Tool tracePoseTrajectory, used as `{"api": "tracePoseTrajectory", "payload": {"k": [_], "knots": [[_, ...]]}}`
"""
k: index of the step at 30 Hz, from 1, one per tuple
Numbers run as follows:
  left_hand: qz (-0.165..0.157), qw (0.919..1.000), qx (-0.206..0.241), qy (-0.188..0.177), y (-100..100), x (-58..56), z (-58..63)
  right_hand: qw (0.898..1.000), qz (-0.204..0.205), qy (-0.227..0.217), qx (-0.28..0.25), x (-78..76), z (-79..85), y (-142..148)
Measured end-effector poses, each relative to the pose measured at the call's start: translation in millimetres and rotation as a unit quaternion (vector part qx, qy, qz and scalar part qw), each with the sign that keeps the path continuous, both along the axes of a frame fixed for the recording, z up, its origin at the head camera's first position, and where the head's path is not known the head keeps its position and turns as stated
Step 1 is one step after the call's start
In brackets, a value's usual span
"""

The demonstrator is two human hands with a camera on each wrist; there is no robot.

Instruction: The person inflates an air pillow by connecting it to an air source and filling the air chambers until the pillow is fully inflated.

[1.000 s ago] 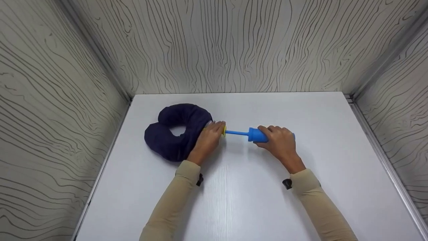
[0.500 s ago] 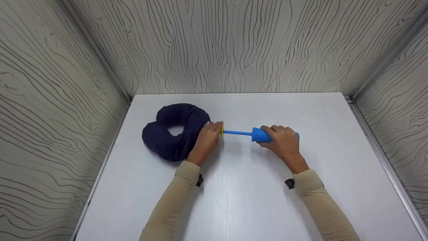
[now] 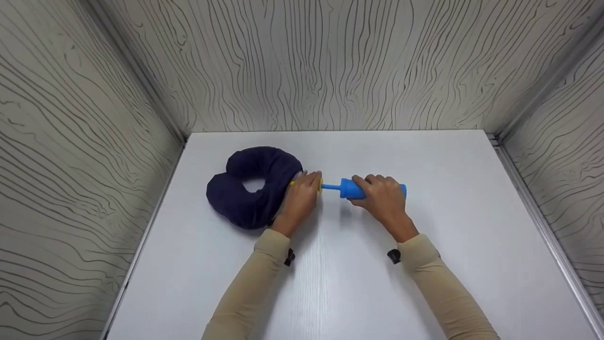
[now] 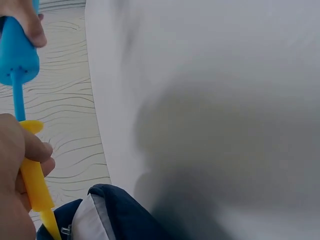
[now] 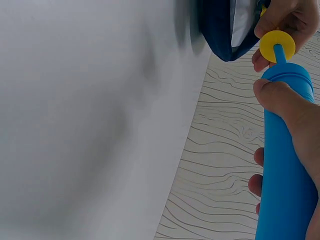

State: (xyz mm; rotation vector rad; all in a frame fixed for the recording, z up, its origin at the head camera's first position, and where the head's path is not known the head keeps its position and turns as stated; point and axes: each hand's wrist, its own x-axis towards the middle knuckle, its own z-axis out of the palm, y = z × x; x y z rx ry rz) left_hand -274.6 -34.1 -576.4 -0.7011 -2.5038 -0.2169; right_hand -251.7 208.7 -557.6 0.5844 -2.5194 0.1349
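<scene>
A navy U-shaped neck pillow (image 3: 236, 203) lies on the white table, at the left in the head view. A hand pump runs sideways from the pillow's right side. My left hand (image 3: 301, 196) grips the pump's yellow end (image 4: 36, 185), beside the pillow. In the left wrist view its yellow tip enters an unzipped opening with white lining (image 4: 90, 222); where it ends is hidden. My right hand (image 3: 383, 200) is wrapped around the blue barrel (image 5: 287, 165). Between the hands a short stretch of thin blue rod (image 3: 332, 187) shows.
The white tabletop (image 3: 311, 283) extends around both arms. A wood-grain patterned wall (image 3: 302, 66) stands behind it, with similar panels at the left and right. Metal rails (image 3: 547, 236) run along the side edges.
The right hand and blue barrel first moved a little right, then back left toward the left hand. Less rod shows now. The left hand and pillow shifted slightly left, then right.
</scene>
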Motion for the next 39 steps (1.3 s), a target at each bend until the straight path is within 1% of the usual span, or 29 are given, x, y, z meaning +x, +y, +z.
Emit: {"api": "tracePoseTrajectory", "payload": {"k": [3,8,11,14,19,23,26,31,35,39], "knots": [[-0.002,1.0000,0.002,-0.003,7,2.5,0.8,1.000,0.000,0.004,0.000,0.1,-0.1,-5],[-0.014,0.9998,-0.007,-0.012,17,6.1,-1.9,1.000,0.003,0.004,0.005,0.9,-2.4,-12],[-0.025,0.9995,-0.017,-0.010,19,8.1,-3.9,1.000,0.010,0.002,0.008,1.2,-4.8,-15],[-0.035,0.9989,-0.030,-0.002,18,7.6,-5.4,1.000,0.014,-0.003,0.005,1.0,-6.9,-15],[-0.040,0.9980,-0.050,0.003,11,2.4,-5.5,1.000,0.009,-0.006,-0.005,-0.9,-5.5,-9],[-0.042,0.9973,-0.059,-0.012,2,-1.7,-4.5,1.000,0.002,-0.007,-0.006,-2.1,-3.4,-1],[-0.043,0.9970,-0.061,-0.020,-4,-4.2,-4.8,1.000,-0.002,-0.009,-0.007,-1.8,-3.1,8],[-0.041,0.9973,-0.058,-0.019,-13,-6.7,-7.2,1.000,-0.009,-0.018,-0.015,-0.2,-4.6,21],[-0.035,0.9975,-0.059,-0.017,-19,-7.3,-7.9,1.000,-0.015,-0.020,-0.017,1.8,-4.8,31],[-0.019,0.9975,-0.065,-0.018,-24,-8.0,-8.4,0.999,-0.024,-0.018,-0.011,3.3,-4.5,40]]}}
